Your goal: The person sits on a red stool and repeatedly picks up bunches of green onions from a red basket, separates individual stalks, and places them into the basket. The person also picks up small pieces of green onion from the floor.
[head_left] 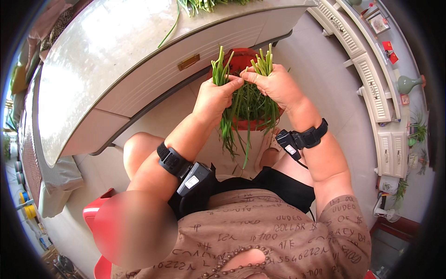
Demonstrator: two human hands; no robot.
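My left hand (217, 94) is closed round a bunch of long green leafy stalks (220, 69), perhaps garlic chives, with the cut ends up and the leaves hanging down. A second bunch (263, 62), with paler ends, is in my right hand (275, 83). The thumb and fingertips of both hands nearly meet between the bunches, at the top of a thin stalk. Below them a red plastic container (240, 54) holds a heap of the same greens (254, 108); its far rim shows behind my hands.
A glossy stone-topped table (104, 45) with more greens (209, 4) on it stands ahead and to the left. White drawer cabinets (373, 87) line the right side, with a green vase (407, 84) on top. Part of a red plastic chair (94, 211) is at lower left.
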